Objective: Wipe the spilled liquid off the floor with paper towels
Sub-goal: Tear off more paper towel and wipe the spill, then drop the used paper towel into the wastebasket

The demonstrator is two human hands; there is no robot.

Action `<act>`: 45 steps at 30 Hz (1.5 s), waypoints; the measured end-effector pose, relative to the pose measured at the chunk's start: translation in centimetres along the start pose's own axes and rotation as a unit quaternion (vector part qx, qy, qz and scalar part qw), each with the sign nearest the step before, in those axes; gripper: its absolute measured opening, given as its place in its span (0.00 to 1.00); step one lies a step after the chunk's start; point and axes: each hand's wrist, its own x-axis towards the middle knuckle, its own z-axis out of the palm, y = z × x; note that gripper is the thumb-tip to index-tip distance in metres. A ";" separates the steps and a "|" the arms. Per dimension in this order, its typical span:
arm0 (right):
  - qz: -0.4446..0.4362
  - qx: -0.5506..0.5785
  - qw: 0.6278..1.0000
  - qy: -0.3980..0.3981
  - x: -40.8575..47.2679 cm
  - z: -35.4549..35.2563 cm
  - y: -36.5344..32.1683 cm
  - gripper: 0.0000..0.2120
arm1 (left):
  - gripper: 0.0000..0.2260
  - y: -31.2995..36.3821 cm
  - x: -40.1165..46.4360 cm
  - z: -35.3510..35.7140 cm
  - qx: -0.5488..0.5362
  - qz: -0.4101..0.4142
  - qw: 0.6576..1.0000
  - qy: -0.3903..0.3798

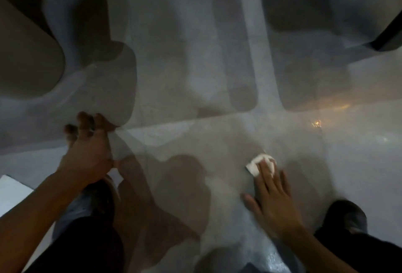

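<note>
A small white wad of paper towel (254, 165) lies on the grey floor (195, 137) right of centre. My right hand (272, 201) is flat on the floor with straight, spread fingers, and its fingertips press down on the near side of the wad. My left hand (87, 150) hangs at the left above the floor, fingers loosely bent, with nothing visible in it. The floor shines in places; an orange glint (316, 123) lies beyond the towel. I cannot make out the edge of any liquid in the dim, blurred view.
A brown rounded piece of furniture (26, 55) stands at the far left. A dark furniture leg (387, 37) comes down at the upper right. My shoes (348, 218) and dark trousers fill the bottom corners. A white object (10, 194) sits at the lower left edge.
</note>
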 end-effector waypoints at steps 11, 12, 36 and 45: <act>0.246 0.164 0.950 0.101 6.5 -2.8 -2.5 0.46 | 0.64 0.2 -0.2 0.3 -0.005 0.031 0.999 0.016; 0.173 0.143 0.969 0.098 6.3 -2.5 -5.4 0.44 | 0.64 0.1 -0.2 0.1 -0.009 0.024 1.000 0.018; -0.238 0.414 0.771 0.421 18.0 -25.9 -33.2 0.15 | 0.24 -8.0 -6.5 -2.9 -0.227 -0.140 0.948 0.176; -0.330 0.323 0.793 0.397 17.5 -33.5 -45.1 0.13 | 0.35 -15.1 -15.3 1.1 -0.199 -0.449 0.855 0.167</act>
